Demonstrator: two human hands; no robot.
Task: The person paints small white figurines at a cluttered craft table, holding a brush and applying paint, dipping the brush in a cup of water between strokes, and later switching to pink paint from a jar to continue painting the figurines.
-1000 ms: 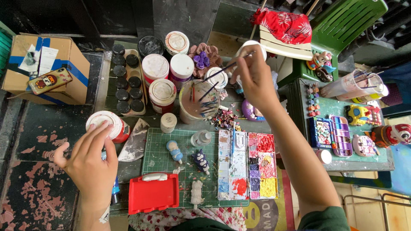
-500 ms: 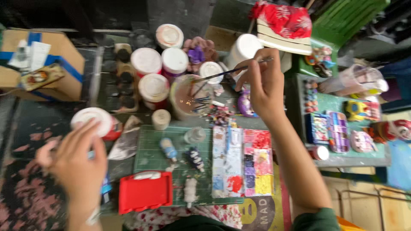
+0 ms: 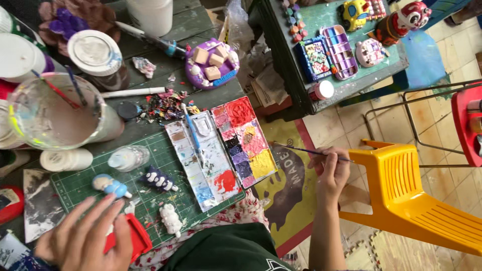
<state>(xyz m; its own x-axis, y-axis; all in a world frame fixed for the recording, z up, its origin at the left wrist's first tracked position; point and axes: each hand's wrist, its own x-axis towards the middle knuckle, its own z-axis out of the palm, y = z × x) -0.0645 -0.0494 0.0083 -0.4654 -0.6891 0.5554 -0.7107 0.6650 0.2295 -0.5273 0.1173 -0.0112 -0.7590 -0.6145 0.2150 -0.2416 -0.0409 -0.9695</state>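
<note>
Withdrawn from the brush-filled cup (image 3: 52, 113) at ten o'clock, right hand (image 3: 329, 173) grips a paintbrush (image 3: 311, 151); left hand (image 3: 88, 238) lies open.

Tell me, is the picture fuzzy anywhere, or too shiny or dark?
Head view: mostly sharp, in soft even daylight. The left hand at the bottom edge looks slightly smeared; the right hand holding the thin paintbrush is crisp. The clear water cup has small bright glints on its rim. The yellow plastic chair casts only a faint shadow. Nothing is lost in darkness.
</note>
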